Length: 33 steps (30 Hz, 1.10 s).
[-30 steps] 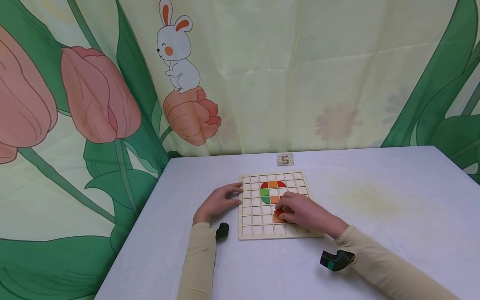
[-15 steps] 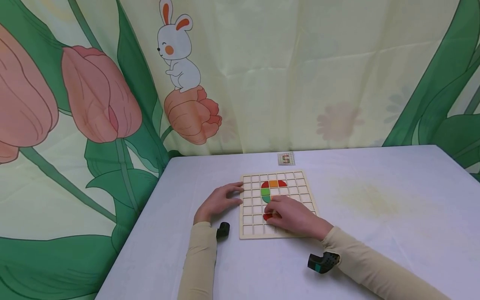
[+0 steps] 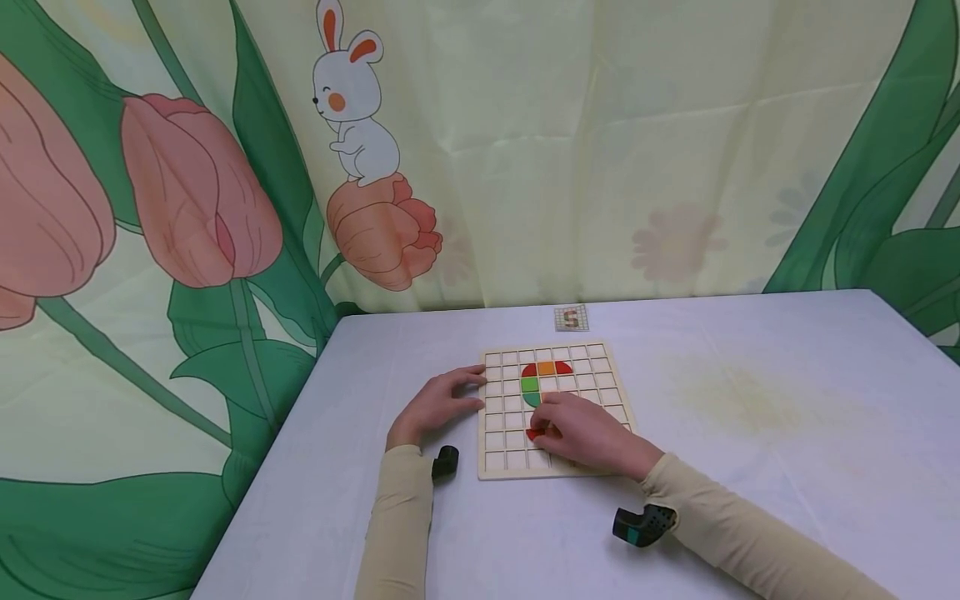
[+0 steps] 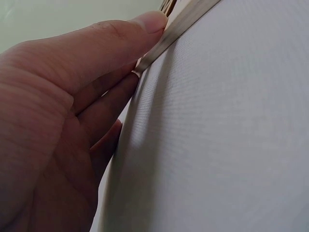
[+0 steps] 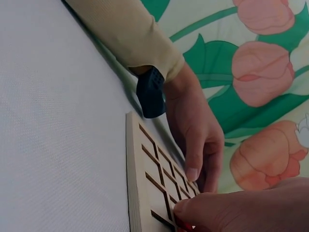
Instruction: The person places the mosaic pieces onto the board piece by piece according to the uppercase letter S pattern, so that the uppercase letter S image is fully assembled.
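A wooden grid board point(image 3: 495, 461) lies on the white table. Thumb and fingers of my right hand point(image 3: 581, 429) pinch a small red piece point(image 3: 532, 434) at a cell in the board's lower middle; the right wrist view shows the thumb over the red piece point(image 5: 182, 224). My left hand point(image 3: 438, 404) steadies the board's left edge with extended fingers and thumb. Set in upper cells are a red rounded piece point(image 3: 529, 370), an orange square point(image 3: 546, 367), another red rounded piece point(image 3: 563, 367), a green square point(image 3: 530, 384) and a dark green rounded piece point(image 3: 532, 399). My right hand hides the cells beneath it.
Beyond the board's far edge lies a small pattern card point(image 3: 572, 317) with a colored figure on a grid. A curtain point(image 3: 517, 167) printed with tulips and a rabbit hangs behind the table point(image 3: 750, 467). Each wrist carries a black camera.
My right hand has moved left and slightly nearer with the red piece, to a cell further left, and has stayed there over the last half second. The left hand has kept its place.
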### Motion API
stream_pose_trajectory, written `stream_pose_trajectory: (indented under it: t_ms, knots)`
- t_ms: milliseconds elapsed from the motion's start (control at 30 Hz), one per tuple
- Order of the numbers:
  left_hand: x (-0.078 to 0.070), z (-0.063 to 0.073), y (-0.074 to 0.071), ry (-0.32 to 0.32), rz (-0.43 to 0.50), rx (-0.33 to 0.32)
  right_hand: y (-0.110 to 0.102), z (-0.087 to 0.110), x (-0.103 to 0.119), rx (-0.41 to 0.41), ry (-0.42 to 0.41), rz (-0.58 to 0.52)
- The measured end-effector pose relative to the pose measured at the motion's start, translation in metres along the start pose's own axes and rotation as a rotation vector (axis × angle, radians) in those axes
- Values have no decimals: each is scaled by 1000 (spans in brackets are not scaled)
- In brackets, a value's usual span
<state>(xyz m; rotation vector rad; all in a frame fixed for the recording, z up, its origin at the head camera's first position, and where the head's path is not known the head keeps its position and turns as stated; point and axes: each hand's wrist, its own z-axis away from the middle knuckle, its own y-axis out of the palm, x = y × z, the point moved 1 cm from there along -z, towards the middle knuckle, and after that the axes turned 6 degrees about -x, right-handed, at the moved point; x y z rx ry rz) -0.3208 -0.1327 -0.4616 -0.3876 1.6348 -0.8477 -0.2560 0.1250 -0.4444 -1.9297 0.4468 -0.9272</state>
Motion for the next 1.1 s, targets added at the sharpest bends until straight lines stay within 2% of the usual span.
stream_pose_trajectory:
  t_ms: [400,900,967,1100]
  knots:
    - [2,0,0,12,-2,-3,4,0,-1,-3,8,17]
    - [2,0,0,9,-1,-5,6,0,-3,-34,-28,10]
    - [2,1,0,9,3,-4,5,1,-4,-32,-19,0]
    - [2,2,0,-3,6,-1,-1,1,-7,-45,68,-46]
